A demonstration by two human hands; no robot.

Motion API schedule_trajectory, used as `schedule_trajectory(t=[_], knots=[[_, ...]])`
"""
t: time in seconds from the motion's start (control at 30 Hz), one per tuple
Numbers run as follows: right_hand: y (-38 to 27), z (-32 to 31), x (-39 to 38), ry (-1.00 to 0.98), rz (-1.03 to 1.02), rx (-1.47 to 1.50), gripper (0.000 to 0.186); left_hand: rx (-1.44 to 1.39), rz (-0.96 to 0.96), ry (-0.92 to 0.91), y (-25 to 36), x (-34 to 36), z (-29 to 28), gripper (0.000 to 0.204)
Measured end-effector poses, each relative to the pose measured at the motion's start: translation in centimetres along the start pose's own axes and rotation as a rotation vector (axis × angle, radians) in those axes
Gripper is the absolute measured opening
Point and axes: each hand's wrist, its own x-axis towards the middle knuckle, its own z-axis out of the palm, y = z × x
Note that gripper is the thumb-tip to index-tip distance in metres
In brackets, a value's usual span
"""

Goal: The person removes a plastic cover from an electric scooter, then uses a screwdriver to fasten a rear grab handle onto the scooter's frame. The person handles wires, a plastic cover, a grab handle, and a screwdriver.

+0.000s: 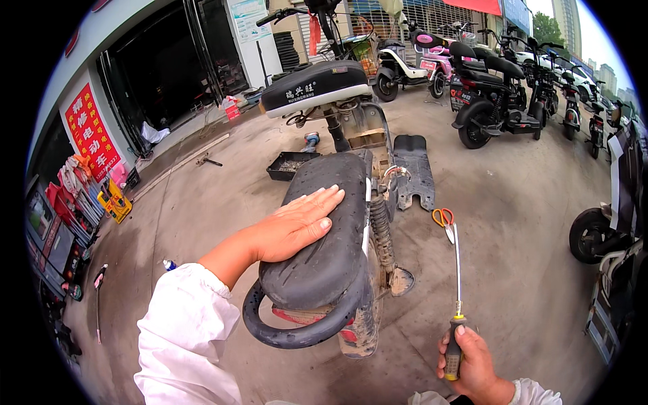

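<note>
**Hand on the saddle, screwdriver at the ready**

The rear seat pad (331,229) of the stripped electric scooter (351,202) lies under your left hand (297,226), which rests flat on it, palm down and fingers spread toward the pad's front edge, closed around nothing. The pad sits at the tail of the machine, above the curved black grab rail (297,331) and the muddy rear wheel (361,324), with the spring of the shock absorber (381,233) exposed along its right edge. Ahead of it, the main saddle (316,84) is tipped up on its hinge, leaving the frame bay open.

Your right hand (469,361) is wrapped firmly round the black-and-yellow handle of a long screwdriver (457,290), its shaft pointing up and away from you, clear of the scooter and well right of the wheel. By the look of it, you are steadying or testing the pad before working on its fixings; the blade has not yet met any screw. The next move would call for bringing the tip across to the pad's mount, which is hidden here beneath the pad.

On the concrete just beyond the tip lie orange-handled scissors (444,219); a removed black floor panel (413,172) lies near the frame, and a black parts tray (290,165) sits to the left. Parked scooters (493,94) line the far side.
</note>
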Motion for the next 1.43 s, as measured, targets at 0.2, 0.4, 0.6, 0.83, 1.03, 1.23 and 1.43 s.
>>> schedule_trajectory(t=[0.2,0.4,0.6,0.83,1.03,1.23,1.43], knots=[[-0.6,-0.9,0.9,0.039,0.073,0.017,0.034,0.102,-0.205,0.097,-4.5,5.3,0.2,0.067],[0.1,-2.9,2.3,-0.020,0.127,0.045,0.028,0.315,-0.685,0.105,-5.8,8.6,-1.5,0.067],[-1.0,-3.9,3.7,0.070,-0.002,-0.266,0.018,0.312,-0.601,0.284,-5.6,8.4,-2.4,0.063],[-4.6,-5.4,4.7,0.134,-0.333,-0.718,0.015,0.032,-0.194,0.304,0.7,7.3,-0.3,0.060],[-6.0,-6.3,4.2,0.217,-0.346,-1.004,0.021,-0.021,-0.236,0.305,1.1,7.7,-0.2,0.060],[0.2,-7.9,2.0,0.398,-0.133,-1.227,0.029,-0.065,-0.293,0.352,0.7,7.8,-0.8,0.049],[1.5,-5.3,-10.6,0.372,0.253,-1.323,0.036,0.246,-0.392,0.353,2.2,8.0,-2.0,0.049]])
